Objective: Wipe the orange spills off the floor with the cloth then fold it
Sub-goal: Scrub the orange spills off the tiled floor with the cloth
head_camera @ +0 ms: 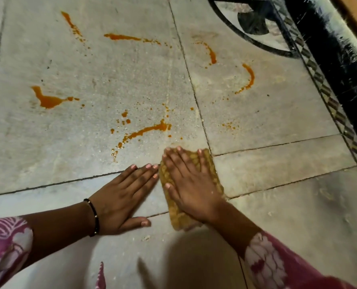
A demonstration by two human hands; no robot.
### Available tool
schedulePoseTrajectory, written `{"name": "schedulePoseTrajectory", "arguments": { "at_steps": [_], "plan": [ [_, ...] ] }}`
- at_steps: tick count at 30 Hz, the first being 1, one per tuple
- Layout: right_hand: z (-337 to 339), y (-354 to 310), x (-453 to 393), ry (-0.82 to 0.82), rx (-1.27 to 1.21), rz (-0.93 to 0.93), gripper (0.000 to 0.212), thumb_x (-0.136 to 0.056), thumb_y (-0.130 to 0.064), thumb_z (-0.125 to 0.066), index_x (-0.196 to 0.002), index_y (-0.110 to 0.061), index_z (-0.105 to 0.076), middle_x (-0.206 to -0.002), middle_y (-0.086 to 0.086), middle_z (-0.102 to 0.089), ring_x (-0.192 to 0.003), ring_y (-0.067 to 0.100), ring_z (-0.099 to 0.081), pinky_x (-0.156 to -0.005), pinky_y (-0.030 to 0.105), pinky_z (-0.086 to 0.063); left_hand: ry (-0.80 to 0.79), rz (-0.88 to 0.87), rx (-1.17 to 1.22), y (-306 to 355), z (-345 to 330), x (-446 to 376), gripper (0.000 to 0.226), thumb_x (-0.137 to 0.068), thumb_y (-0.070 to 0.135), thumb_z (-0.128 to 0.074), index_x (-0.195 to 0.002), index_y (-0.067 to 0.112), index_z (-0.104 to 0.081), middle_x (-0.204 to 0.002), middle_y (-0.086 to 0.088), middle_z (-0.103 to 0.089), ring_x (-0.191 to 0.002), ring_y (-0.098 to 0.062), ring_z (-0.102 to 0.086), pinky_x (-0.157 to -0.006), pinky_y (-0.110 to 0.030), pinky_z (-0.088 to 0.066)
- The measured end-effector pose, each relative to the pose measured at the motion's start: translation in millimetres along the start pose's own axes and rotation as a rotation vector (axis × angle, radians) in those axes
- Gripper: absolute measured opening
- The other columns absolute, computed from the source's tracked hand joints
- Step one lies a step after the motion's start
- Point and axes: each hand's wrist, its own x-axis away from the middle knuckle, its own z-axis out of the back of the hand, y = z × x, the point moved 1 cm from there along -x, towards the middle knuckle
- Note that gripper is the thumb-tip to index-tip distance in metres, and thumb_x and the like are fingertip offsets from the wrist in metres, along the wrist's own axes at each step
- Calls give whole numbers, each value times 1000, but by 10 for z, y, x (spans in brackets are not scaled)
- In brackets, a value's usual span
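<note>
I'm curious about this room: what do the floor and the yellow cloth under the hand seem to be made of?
The floor looks like pale grey stone or stone-like tile slabs: large pieces with dark joint lines and a speckled, matte, slightly worn face. The cloth under the right hand looks like a soft, mustard-yellow woven or terry fabric: its surface is nubbly and it lies limp and folded. The exact fibre cannot be told.

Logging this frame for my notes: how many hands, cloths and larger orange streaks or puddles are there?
Hands: 2, left hand flat on the floor, right hand flat on the cloth
Cloth: 1
Larger orange streaks or puddles: 6
Total: 9
</note>
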Motion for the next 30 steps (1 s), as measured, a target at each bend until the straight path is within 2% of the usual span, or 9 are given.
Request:
{"name": "schedulePoseTrajectory", "arguments": {
  "at_steps": [3,7,12,14,18,22,24,28,30],
  "plan": [
    [60,408,-282,6,-25,-113,64,-93,-48,-19,-150,-19,-16,-159,1,-13,-145,19,-5,-113,50,8,1,11,4,-1,-4,-15,86,-90,64,-29,-146,0,-21,-154,-19,-20,-144,-31,-16,-113,-49,-17],
    [12,534,30,81,-73,-294,64,-93,-46,-22,-150,-18,-19,-159,0,-15,-146,18,-5,-114,51,3,5,36,9,-2,-18,6,84,-90,62,-29,-147,2,-18,-155,-18,-17,-145,-29,-13,-112,-48,-17],
    [-18,-106,126,47,-73,-133,61,-95,-43,-22,-148,-12,-25,-157,6,-21,-145,22,-12,-111,58,-7,-5,36,7,-19,-26,-5,84,-90,62,-31,-147,2,-20,-155,-18,-17,-145,-30,-13,-115,-48,-14],
    [23,-59,-103,43,-47,-78,61,-95,-44,-20,-149,-16,-23,-157,3,-19,-145,19,-10,-112,55,-2,4,35,2,-15,-34,-4,84,-89,61,-33,-147,2,-21,-155,-18,-19,-144,-30,-14,-115,-48,-14],
    [37,430,-77,57,-136,-308,61,-93,-45,-19,-150,-22,-20,-158,-3,-16,-145,16,-8,-115,46,6,10,26,19,-16,-18,-11,83,-89,61,-31,-147,2,-21,-155,-19,-19,-144,-30,-15,-115,-47,-16],
    [-38,372,394,98,-136,-474,62,-93,-42,-21,-150,-18,-19,-158,1,-17,-145,18,-9,-115,52,1,-3,24,24,-23,-36,0,83,-90,61,-29,-148,3,-16,-155,-19,-15,-145,-30,-11,-115,-47,-14],
    [-66,84,501,106,-114,-381,61,-93,-40,-28,-147,-14,-27,-155,5,-23,-143,21,-16,-114,51,3,18,-1,42,-32,-29,-3,81,-91,58,-30,-148,3,-14,-156,-19,-11,-145,-30,-11,-114,-48,-16],
    [-8,-297,152,-4,-59,190,55,-94,-41,-31,-141,-13,-40,-151,7,-34,-142,23,-24,-114,51,-1,88,-10,61,-169,128,83,84,-90,57,-38,-148,2,-14,-156,-20,-11,-145,-29,-11,-116,-48,-11],
    [46,-156,-105,-5,-44,234,56,-96,-42,-25,-145,-17,-34,-154,4,-29,-144,20,-18,-114,49,-2,88,29,48,-352,270,233,86,-89,60,-37,-148,2,-12,-156,-19,-10,-145,-29,-11,-117,-46,-9]
  ]
}}
